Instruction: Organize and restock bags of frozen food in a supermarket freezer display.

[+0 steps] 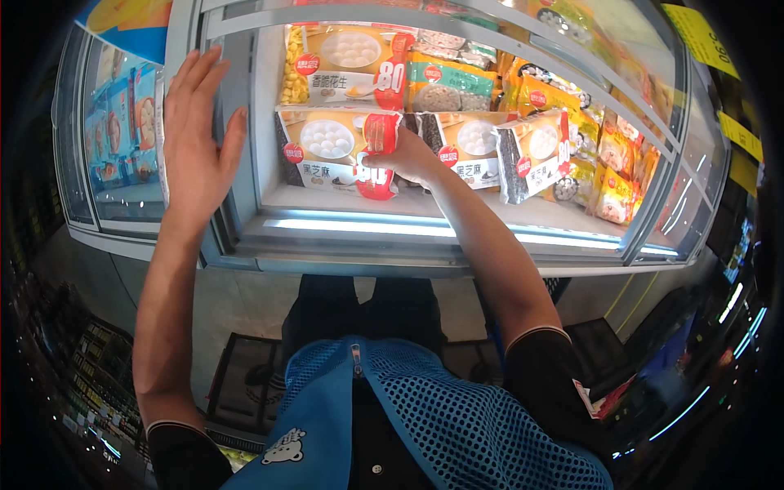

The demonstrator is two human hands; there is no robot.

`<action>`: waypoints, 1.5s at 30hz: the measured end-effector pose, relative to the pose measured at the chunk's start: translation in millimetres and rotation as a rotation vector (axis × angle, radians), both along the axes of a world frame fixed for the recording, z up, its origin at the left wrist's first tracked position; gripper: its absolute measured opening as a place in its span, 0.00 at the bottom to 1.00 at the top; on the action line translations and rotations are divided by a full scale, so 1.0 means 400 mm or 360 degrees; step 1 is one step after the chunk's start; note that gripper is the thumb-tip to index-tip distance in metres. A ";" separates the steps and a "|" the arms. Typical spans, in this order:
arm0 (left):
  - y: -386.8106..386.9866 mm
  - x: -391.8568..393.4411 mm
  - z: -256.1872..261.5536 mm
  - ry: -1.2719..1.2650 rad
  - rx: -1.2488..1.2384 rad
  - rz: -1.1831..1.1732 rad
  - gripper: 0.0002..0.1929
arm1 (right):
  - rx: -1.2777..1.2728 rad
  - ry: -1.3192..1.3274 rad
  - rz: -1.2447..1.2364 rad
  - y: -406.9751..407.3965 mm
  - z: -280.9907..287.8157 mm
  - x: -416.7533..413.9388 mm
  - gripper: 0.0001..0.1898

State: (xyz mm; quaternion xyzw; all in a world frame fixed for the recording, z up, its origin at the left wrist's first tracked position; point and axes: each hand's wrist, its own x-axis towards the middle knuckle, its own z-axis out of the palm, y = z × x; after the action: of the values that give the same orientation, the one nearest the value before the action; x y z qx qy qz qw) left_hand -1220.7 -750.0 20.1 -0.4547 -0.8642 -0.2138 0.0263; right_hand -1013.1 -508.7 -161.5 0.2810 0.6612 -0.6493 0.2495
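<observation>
Inside a display freezer (361, 262) stand printed bags of frozen rice balls. My right hand (409, 156) grips the red end of one front-row bag (324, 147); the thumb lies on its face, and the other fingers are hidden behind it. Just to the right is a matching bag (468, 150), partly covered by my wrist, then a tilted third bag (533, 156). Farther left, my left hand (199, 135) lies flat against the pale freezer frame (184, 30), holding nothing, with its fingers slightly apart.
Behind the front row stand a peanut-pictured bag (349, 67) and a green-and-yellow bag (450, 82). Yellow bags (618, 196) fill the right side. A metal rail (367, 15) crosses above the opening. Left of the frame, a glass-sided compartment holds blue packages (122, 116).
</observation>
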 end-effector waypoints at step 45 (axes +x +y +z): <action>0.011 -0.035 -0.052 0.0187 -0.0664 0.0010 0.16 | 0.1053 0.0256 0.0695 0.368 0.218 0.049 0.29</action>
State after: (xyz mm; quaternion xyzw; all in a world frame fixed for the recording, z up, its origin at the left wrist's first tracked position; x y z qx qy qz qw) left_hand -1234.9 -745.5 -0.9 -0.4594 -0.8881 -0.0034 -0.0172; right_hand -993.4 -361.6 -74.2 0.1473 0.8960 -0.3532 0.2252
